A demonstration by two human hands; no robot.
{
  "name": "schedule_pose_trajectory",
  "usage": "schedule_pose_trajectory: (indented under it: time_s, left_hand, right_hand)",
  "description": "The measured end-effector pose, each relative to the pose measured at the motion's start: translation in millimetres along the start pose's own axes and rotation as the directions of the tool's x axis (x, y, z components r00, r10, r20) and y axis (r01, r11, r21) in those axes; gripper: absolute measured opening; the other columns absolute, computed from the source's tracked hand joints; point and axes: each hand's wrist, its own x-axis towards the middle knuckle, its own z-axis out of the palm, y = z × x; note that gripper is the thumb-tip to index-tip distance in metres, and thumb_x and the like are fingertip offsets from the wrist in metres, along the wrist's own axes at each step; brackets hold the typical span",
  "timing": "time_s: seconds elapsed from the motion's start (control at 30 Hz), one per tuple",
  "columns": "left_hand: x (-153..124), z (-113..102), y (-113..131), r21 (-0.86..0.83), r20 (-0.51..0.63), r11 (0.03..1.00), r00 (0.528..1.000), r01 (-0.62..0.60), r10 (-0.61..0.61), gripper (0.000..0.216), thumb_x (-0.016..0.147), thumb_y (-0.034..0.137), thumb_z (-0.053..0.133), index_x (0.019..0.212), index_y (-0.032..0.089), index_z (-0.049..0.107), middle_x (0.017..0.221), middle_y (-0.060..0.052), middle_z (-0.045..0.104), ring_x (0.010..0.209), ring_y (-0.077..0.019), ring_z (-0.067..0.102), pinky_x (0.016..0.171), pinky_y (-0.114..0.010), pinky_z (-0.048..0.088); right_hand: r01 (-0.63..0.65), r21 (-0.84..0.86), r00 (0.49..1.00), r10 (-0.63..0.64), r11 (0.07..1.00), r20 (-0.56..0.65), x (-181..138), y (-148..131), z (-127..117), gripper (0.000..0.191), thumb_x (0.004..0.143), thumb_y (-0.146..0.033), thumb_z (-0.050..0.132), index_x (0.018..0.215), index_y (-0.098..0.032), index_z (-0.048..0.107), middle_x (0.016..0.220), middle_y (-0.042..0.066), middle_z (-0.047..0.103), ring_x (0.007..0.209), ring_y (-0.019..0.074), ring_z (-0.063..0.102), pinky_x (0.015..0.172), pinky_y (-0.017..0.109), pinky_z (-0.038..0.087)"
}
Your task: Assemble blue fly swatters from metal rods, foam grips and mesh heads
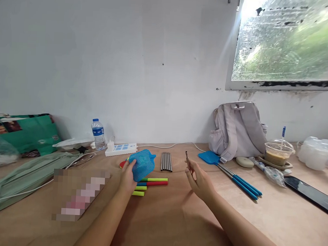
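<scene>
Plywood table (175, 219) runs under a white wall, one patch at the left blurred out. Left hand (128, 178) grips a blue mesh swatter head (141, 164) above coloured handles (152, 182). Right hand (201, 182) pinches a thin metal rod (187, 159), its lower end hidden.

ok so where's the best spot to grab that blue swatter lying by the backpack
Probably the blue handles, from above: they lie flat on bare table, pointing toward the near right, with open space on both sides. The swatter's head sits close against the backpack, so there is less room there.
</scene>
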Motion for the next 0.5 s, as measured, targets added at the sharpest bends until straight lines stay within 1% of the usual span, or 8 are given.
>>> schedule_pose_trajectory:
  time_s: [0.07, 0.13, 0.23, 0.37, 0.5]
  left_hand:
    - [-11, 9, -6, -0.062, 0.036, 0.994, 0.995, 0.092, -0.089, 0.011, 0.07, 0.017, 0.057, 0.08, 0.017, 0.057, 0.073, 0.001, 0.064, 0.062, -0.0102, 0.06, 0.058, -0.021, 0.049]
    - [-20, 13, -10, -0.06, 0.077, 0.986, 0.986, 0.156, -0.151, 0.011, 0.071, 0.016, 0.059, 0.081, 0.017, 0.057, 0.075, 0.001, 0.065, 0.062, -0.0104, 0.061, 0.057, -0.021, 0.05]
    - [-28, 16, -11, -0.038, 0.122, 0.978, 0.972, 0.206, -0.2, 0.015, 0.07, 0.017, 0.063, 0.084, 0.018, 0.058, 0.076, 0.0, 0.066, 0.064, -0.0117, 0.063, 0.06, -0.023, 0.052]
    - [-34, 18, -11, 0.003, 0.184, 0.976, 0.959, 0.219, -0.216, 0.019, 0.069, 0.018, 0.065, 0.087, 0.018, 0.058, 0.077, -0.001, 0.066, 0.065, -0.0128, 0.063, 0.06, -0.024, 0.053]
    - [-37, 18, -10, 0.05, 0.259, 0.975, 0.94, 0.218, -0.223, 0.024, 0.067, 0.022, 0.066, 0.089, 0.018, 0.059, 0.08, -0.001, 0.067, 0.065, -0.0128, 0.063, 0.06, -0.025, 0.053]
  right_hand:
    - [0.027, 0.105, 0.998, -0.021, 0.994, -0.067, -1, 1, 0, 0.03, 0.087, -0.02, 0.029, 0.117, -0.018, 0.034, 0.081, 0.005, 0.058, 0.068, 0.0131, 0.058, 0.061, 0.024, 0.044]
    - [0.047, 0.13, 0.996, -0.036, 0.99, -0.085, -1, 0, -1, 0.031, 0.087, -0.018, 0.027, 0.118, -0.019, 0.033, 0.083, 0.005, 0.058, 0.068, 0.0123, 0.057, 0.062, 0.023, 0.044]
    - [0.061, 0.025, 0.998, -0.061, 0.998, 0.002, -1, -5, -6, 0.028, 0.087, -0.019, 0.031, 0.114, -0.021, 0.039, 0.084, 0.004, 0.059, 0.071, 0.0137, 0.058, 0.062, 0.024, 0.044]
    - [0.126, -0.066, 0.984, -0.116, 0.99, 0.133, 1, -14, -14, 0.026, 0.089, -0.027, 0.032, 0.112, -0.024, 0.044, 0.092, 0.005, 0.059, 0.073, 0.014, 0.059, 0.06, 0.023, 0.043]
    - [0.168, -0.149, 0.972, -0.138, 0.975, 0.193, 3, -19, -14, 0.029, 0.091, -0.029, 0.029, 0.113, -0.026, 0.049, 0.086, 0.003, 0.06, 0.069, 0.0134, 0.058, 0.054, 0.021, 0.039]
